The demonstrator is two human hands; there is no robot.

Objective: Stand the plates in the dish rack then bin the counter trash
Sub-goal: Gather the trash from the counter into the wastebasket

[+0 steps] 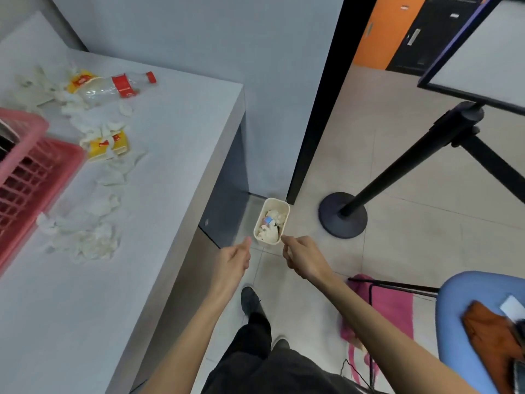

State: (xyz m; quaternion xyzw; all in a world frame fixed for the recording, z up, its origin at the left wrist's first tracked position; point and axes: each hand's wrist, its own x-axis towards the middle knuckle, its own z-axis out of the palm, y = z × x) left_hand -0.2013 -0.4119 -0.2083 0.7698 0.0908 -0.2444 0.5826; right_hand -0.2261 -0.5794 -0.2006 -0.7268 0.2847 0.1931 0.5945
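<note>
While both arms reach out past the end of the counter (170,172), the left hand (235,260) and the right hand (304,258) hang above the near end of a small cream bin (275,199) that stands on the floor; the left is just to the bin's left, the right just to its right, and the bin lies between and a little beyond the fingertips. The left hand's fingers are loosely straight and hold nothing; the right hand shows its back, fingers curled under with one tip near the bin's rim, and I cannot tell whether it pinches anything. Crumpled white paper (272,227) already fills the bin. The rest of the trash lies well apart from both hands, on the counter: a crushed clear bottle (113,88) with a red cap and label, on its side; a flattened yellow cup (108,145) nearer; torn white tissue scraps (85,240) strewn between and around them. The pink dish rack (31,172) sits at the counter's left edge, its contents cut off by the frame.
</note>
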